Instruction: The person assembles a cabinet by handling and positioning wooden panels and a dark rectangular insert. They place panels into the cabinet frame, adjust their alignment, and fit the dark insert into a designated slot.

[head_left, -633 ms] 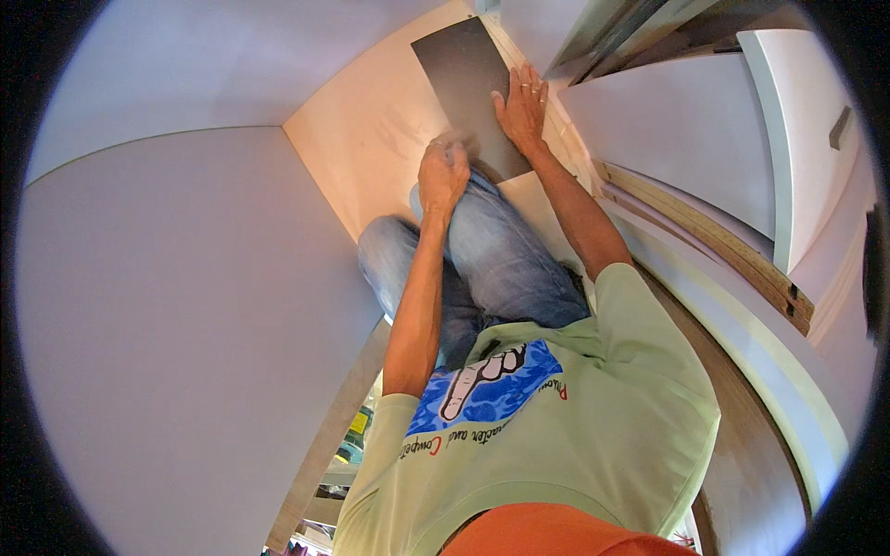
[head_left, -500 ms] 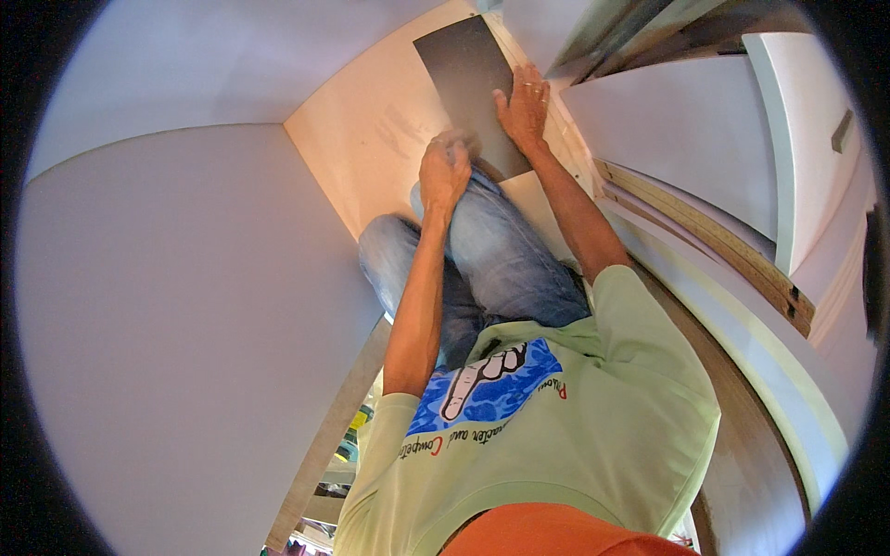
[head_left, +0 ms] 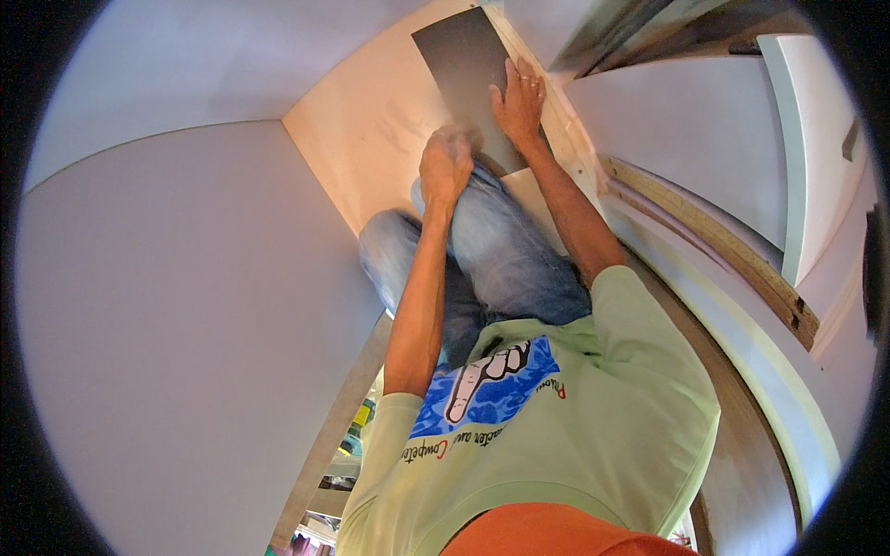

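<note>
A dark grey rectangular sheet [head_left: 461, 57] lies on a pale wooden panel [head_left: 357, 120] beyond my knees. My right hand [head_left: 521, 104] rests flat on the sheet near its right edge, fingers stretched out and thumb apart. Just above my knee, at the sheet's lower left edge, my left hand [head_left: 447, 165] is curled closed. Its fingertips are blurred, and whatever they hold, if anything, cannot be made out. My bent knees in blue jeans [head_left: 501, 241] cover the near part of the panel.
A plain pale wall panel [head_left: 195, 315] rises close on my left. To the right are a wooden strip [head_left: 714, 236], a white panel [head_left: 681, 130] and a white upright board [head_left: 788, 148]. Small mixed items [head_left: 338, 473] show through a gap at lower left.
My right hand has slid slightly left and up on the sheet, and more of the sheet's right edge shows beside the wrist. My left hand stays in nearly the same place, its fingers blurred.
</note>
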Demonstrator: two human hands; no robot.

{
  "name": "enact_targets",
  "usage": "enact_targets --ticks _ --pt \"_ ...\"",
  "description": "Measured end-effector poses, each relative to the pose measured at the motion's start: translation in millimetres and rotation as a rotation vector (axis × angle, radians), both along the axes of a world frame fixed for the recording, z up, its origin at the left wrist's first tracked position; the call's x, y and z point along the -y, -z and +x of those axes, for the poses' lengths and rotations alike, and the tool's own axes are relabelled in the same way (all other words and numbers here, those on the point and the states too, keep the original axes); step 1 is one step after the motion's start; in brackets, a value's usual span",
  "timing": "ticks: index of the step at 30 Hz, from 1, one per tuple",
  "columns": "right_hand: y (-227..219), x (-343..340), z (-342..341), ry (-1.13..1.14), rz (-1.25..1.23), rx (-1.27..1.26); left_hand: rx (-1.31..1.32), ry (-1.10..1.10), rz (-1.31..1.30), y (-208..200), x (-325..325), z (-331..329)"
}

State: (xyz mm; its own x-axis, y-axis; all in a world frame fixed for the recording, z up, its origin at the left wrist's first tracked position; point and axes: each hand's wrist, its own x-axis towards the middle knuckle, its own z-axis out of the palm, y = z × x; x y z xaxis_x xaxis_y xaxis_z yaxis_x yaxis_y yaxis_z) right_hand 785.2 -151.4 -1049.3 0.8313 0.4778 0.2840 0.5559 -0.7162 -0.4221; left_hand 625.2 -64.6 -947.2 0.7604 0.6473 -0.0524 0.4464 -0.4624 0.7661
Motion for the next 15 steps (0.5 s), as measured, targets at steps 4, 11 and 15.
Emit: enact_targets --ticks 4,11,15 --pt "5.5 9.4 9.5 -0.001 -0.041 -0.008 -0.061 -0.032 -0.087 -0.5 1.1 3.8" --pt "0.9 3.6 2.6 0.018 -0.027 -0.018 -0.120 -0.057 -0.150 -8.9 3.8 7.1" --pt "-12.2 6.3 3.3 0.023 0.017 -0.146 -0.139 -0.055 -0.065 1.1 -3.6 14.5"
